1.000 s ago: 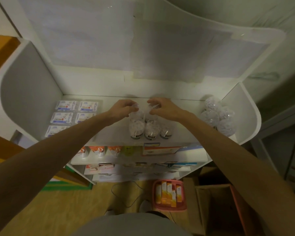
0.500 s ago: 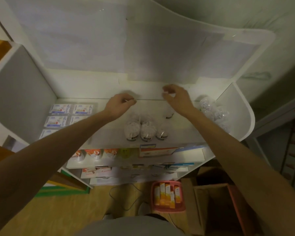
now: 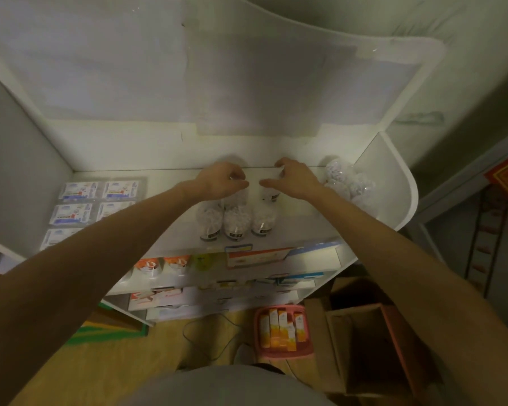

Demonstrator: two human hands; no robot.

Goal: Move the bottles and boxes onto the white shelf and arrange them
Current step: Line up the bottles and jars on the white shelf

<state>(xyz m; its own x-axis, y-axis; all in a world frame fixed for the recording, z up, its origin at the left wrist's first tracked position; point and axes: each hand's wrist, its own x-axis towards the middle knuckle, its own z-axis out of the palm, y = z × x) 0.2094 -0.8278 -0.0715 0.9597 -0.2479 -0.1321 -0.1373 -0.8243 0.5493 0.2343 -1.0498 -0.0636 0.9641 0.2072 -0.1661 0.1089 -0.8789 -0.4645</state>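
White shelf [image 3: 311,230]: top tier is being filled; bare board is lying between the bottle rows and the right wall.
Flat boxes [image 3: 97,200]: are lying face-up in a grid at the left end.
Loose bottles [image 3: 346,183]: are piled in the right corner, nearer the right hand.
Front row [image 3: 235,221]: three clear bottles are standing upright, just behind the front edge.
Left hand [image 3: 220,181]: fingers are being curled over a back-row bottle [image 3: 238,197].
Right hand [image 3: 294,178]: a small bottle [image 3: 271,194] is being pinched from above, close behind the front row.
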